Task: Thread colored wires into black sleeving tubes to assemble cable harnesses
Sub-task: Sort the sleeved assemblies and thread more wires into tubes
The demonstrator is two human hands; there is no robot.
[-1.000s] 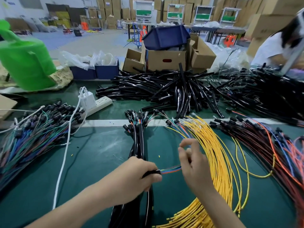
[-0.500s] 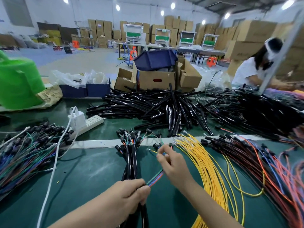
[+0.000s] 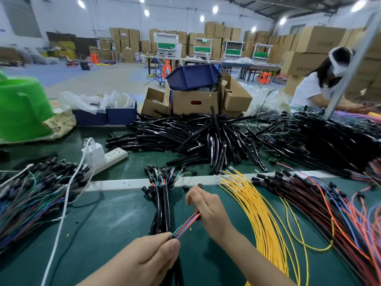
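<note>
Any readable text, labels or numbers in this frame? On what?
No text is legible.
Carton at right: faint printing, too blurred to read.
Carton at back left: blue label, too small to read.
Cardboard box behind the tube pile: red oval mark, no lettering visible.
Power strip: no readable marking.

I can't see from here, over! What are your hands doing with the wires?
Left hand grips black tube. Right hand pinches colored wires running into it. Yellow wires to the right, no blockage.
</note>
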